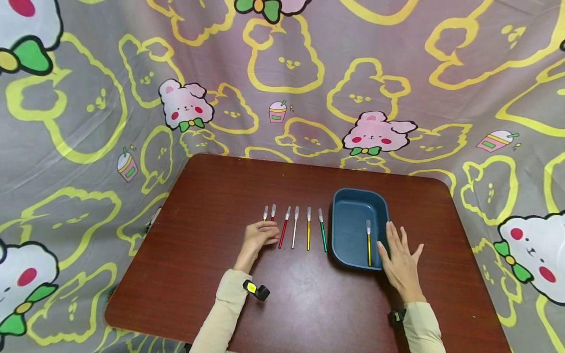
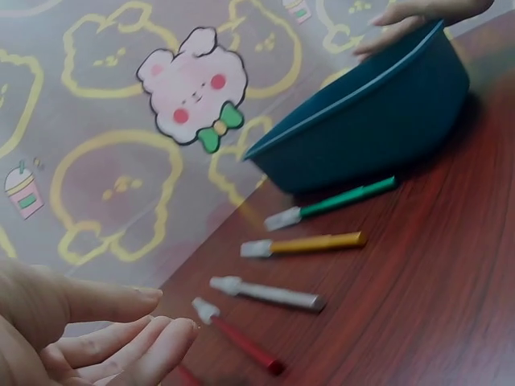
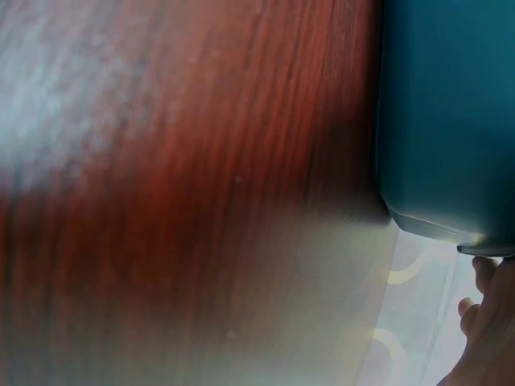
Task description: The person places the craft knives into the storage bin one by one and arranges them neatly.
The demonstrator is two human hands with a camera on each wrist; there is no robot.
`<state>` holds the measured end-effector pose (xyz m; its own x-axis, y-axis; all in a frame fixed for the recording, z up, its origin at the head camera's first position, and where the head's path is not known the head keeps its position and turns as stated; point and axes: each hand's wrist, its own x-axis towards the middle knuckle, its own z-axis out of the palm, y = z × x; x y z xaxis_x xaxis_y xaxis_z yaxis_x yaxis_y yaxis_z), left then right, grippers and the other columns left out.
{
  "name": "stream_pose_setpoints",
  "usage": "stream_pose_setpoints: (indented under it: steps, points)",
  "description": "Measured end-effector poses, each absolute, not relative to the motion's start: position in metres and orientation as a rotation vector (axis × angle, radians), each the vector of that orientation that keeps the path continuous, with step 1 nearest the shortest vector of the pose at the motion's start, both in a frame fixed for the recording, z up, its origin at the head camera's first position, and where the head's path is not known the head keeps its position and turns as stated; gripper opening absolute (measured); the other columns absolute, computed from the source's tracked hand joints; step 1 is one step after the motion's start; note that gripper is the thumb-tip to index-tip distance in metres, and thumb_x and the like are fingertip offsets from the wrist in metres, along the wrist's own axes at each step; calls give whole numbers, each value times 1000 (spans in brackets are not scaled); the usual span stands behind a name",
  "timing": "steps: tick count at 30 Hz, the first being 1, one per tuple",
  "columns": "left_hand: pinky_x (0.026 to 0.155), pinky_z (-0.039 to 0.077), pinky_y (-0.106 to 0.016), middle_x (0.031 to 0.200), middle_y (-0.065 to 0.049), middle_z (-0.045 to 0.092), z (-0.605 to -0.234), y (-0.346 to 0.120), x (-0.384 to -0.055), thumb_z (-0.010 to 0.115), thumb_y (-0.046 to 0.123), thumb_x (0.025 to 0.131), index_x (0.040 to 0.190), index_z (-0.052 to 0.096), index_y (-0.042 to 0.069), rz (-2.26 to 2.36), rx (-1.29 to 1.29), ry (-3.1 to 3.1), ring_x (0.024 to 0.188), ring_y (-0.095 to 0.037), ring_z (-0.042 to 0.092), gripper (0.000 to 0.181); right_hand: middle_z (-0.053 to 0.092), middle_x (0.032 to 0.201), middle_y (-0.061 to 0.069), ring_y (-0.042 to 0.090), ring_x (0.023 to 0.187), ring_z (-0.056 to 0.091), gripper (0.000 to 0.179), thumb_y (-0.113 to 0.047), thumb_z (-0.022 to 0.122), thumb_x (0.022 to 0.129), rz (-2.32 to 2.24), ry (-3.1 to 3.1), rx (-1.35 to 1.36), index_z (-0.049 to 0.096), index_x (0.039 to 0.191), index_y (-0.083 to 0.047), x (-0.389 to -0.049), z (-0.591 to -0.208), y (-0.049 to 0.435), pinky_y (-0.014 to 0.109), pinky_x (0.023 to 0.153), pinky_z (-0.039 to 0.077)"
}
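My left hand (image 1: 260,234) hovers over the left end of a row of slim craft knives with clear caps. Its fingers are loosely bent, with nothing between thumb and fingertips in the left wrist view. Beneath it, it partly hides a red knife (image 1: 273,212) and a yellow-looking one (image 1: 265,214). Farther right lie another red knife (image 1: 284,228), a silver one (image 1: 295,228), a yellow one (image 1: 309,229) and a green one (image 1: 323,230). A blue plastic bin (image 1: 353,260) holds one yellow knife (image 1: 369,245). My right hand (image 1: 400,262), fingers spread, rests against the bin's right rim.
The brown wooden table (image 1: 291,304) has rounded corners. A patterned curtain (image 1: 287,63) with cartoon rabbits hangs behind it and along both sides. Each wrist wears a dark strap, the left one with a small device (image 1: 257,289).
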<state>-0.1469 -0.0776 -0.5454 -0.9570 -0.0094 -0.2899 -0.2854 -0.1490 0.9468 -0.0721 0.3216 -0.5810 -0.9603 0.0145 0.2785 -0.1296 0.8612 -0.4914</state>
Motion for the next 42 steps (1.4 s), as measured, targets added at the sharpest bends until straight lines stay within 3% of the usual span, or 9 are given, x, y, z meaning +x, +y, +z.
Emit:
stream_pose_setpoints:
  steps: [6, 14, 31, 42]
  points:
    - [60, 61, -25, 94, -25, 76, -548, -90, -151, 69, -17, 89, 122, 63, -23, 2198, -422, 1991, 67, -14, 71, 34, 30, 171, 17, 47, 157, 21, 68, -39, 48, 111, 759, -2762, 81, 26, 168, -10, -72, -581, 322, 85, 111, -7]
    - [54, 59, -24, 94, -29, 75, -551, -103, -153, 69, -17, 89, 121, 62, -25, 2162, -491, 2053, 59, -12, 66, 34, 30, 171, 16, 45, 158, 19, 68, -38, 49, 111, 760, -2756, 76, 26, 168, -11, -71, -581, 323, 85, 110, -5]
    - [54, 58, -23, 89, -25, 77, -564, -106, -155, 77, -10, 82, 109, 73, -16, 1953, -538, 2405, 61, -14, 69, 28, 29, 171, 19, 46, 157, 20, 69, -36, 51, 110, 803, -2769, 73, 25, 168, -11, -72, -579, 321, 85, 111, -5]
    - [59, 57, -24, 88, -17, 79, -569, -98, -155, 83, -3, 80, 103, 79, -6, 1735, -563, 2624, 67, -22, 74, 24, 29, 171, 19, 48, 156, 21, 69, -37, 50, 111, 811, -2769, 67, 24, 169, -11, -72, -579, 321, 84, 112, -5]
